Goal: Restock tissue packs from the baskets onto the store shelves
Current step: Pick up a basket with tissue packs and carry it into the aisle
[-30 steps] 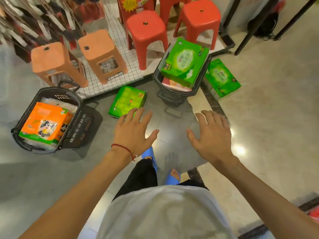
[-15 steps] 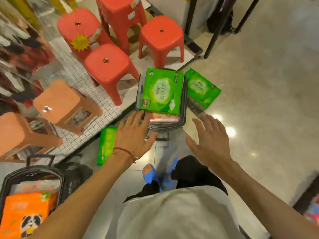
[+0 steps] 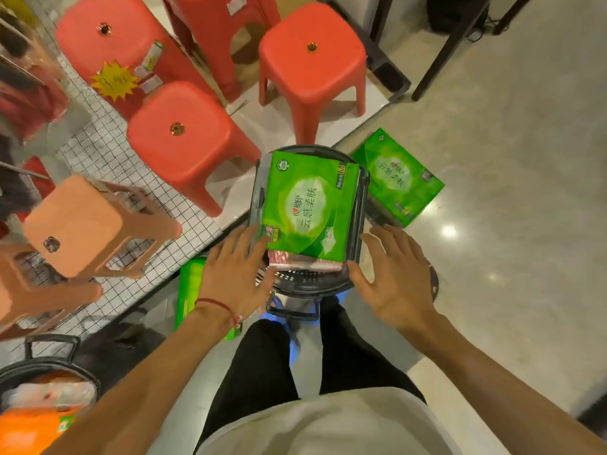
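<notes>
Tissue pack (image 3: 308,205): green, flat and face up, on top of the load in the basket (image 3: 308,280), filling most of its width.
Axis: long side runs from the basket's near end to its far end, skewed slightly; the print reads sideways, with the "M" at the far right corner.
Below it: a pink pack (image 3: 305,261) shows at the near end.
Left hand (image 3: 235,270): open, fingers straight and spread, tips at the pack's near left corner over the basket's left rim; holds nothing.
Right hand (image 3: 394,277): open, fingers spread, just beside the basket's near right corner; holds nothing.
Floor (image 3: 509,290): a second green pack (image 3: 400,178) lies by the basket's right side, a third (image 3: 189,290) partly behind the left wrist.
Beyond: red stools (image 3: 177,136).
</notes>
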